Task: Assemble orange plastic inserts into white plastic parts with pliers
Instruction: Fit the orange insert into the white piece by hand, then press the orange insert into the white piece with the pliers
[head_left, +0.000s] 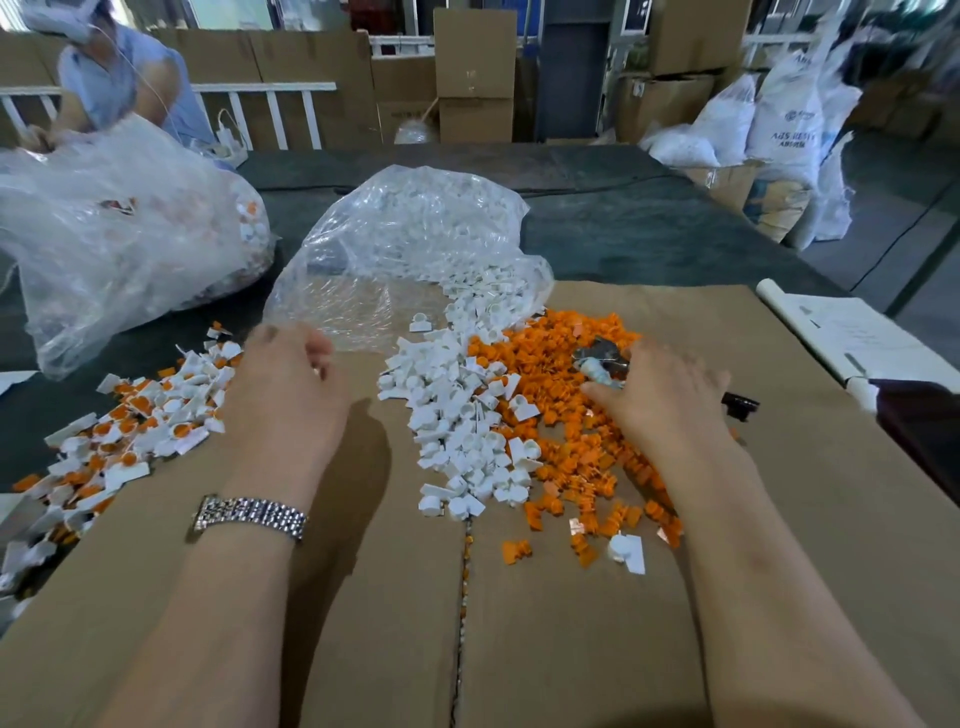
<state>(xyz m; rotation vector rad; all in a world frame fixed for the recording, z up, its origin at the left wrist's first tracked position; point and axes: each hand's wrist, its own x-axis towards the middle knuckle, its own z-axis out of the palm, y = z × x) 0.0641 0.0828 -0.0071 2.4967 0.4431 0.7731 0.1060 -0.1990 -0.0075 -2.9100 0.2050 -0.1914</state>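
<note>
Our right hand (660, 395) lies over the orange inserts (571, 415), fingers curled round the pliers (602, 364), whose steel head juts out ahead of the fingers. Our left hand (291, 384) hangs loosely curled above the cardboard (571, 649), holding nothing we can see. We judge we are between pieces: next we need a white part (457, 415) in the left hand and an insert to press in. The parts are smooth, glossy moulded plastic with a round cup and a flat tab; the inserts are small and blocky. Finished pieces (130, 421) heap at left; a crinkled clear bag (410, 249) spills parts behind.
</note>
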